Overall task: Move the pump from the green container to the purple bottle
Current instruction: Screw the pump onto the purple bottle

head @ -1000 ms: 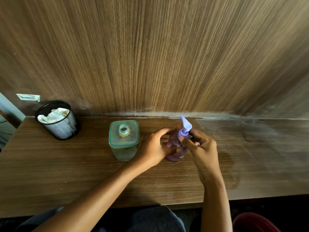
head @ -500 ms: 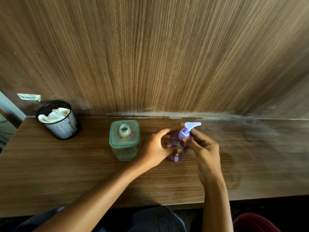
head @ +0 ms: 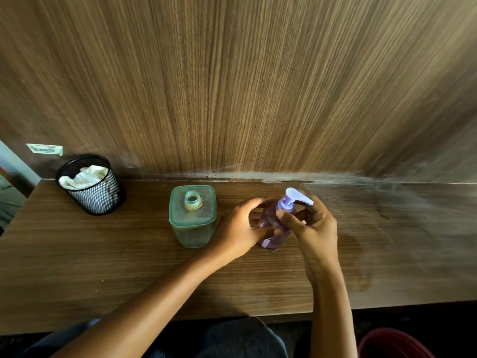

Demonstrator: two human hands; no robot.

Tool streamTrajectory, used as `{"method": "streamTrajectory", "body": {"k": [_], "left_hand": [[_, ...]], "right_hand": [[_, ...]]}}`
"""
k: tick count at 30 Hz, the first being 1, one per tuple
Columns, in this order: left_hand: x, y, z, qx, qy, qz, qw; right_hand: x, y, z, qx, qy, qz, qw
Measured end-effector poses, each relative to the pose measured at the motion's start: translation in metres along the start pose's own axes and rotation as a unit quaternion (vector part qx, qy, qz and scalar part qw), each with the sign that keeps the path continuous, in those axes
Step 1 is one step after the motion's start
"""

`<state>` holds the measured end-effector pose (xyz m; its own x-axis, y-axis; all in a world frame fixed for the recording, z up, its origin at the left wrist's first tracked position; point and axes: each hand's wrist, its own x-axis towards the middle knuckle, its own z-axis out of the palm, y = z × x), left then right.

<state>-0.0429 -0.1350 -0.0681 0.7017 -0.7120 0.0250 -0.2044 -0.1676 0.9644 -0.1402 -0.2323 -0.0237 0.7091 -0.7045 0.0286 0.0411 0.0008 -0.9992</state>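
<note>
Screwing stage: pump (head: pixel 291 200) sits on the neck of the purple bottle (head: pixel 271 229), which stands upright on the table (head: pixel 103 267) just right of the green container (head: pixel 192 220).

Change over the last second: the nozzle pointed away toward the wall panel (head: pixel 232 86), then swung to the right, and now points right and slightly toward the person. Bottle and both hands have barely shifted. Reads as a clockwise turn, so the collar is probably being threaded on. Can't tell whether it's fully seated.

Hands:
- left hand (head: pixel 237 228): fingers curled round the bottle body, holding it steady
- right hand (head: pixel 315 228): thumb and fingertips pinching the pump collar under the nozzle

Green container's neck is open and bare, so the removal half is done. What's left, by my read: finish tightening, then let go.

Writing: none readable. Pale sticker (head: pixel 45 149) on the wall at far left has print, too small and blurred. Small light patch low on the bottle, maybe a label, illegible. Mesh cup (head: pixel 95 195) with a cloth inside has no markings visible.
</note>
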Motion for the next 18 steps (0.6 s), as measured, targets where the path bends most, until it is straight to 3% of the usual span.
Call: {"method": "streamTrajectory", "body": {"k": [3,13,18], "left_hand": [[-0.0002,-0.0015,0.0006,0.014,0.011,-0.004,1.000],[-0.0016,-0.0025,0.0001,0.025,0.005,0.005,1.000],[-0.0087,-0.0011,0.0032,0.036,0.004,0.011,0.999]], "right_hand": [[-0.0019,-0.0010,-0.0037,0.000,-0.044,0.013,0.999],[-0.0023,-0.0038,-0.0018,-0.030,0.023,-0.005,0.999],[-0.0030,-0.0039,-0.0014,-0.022,-0.008,-0.006,1.000]]}}
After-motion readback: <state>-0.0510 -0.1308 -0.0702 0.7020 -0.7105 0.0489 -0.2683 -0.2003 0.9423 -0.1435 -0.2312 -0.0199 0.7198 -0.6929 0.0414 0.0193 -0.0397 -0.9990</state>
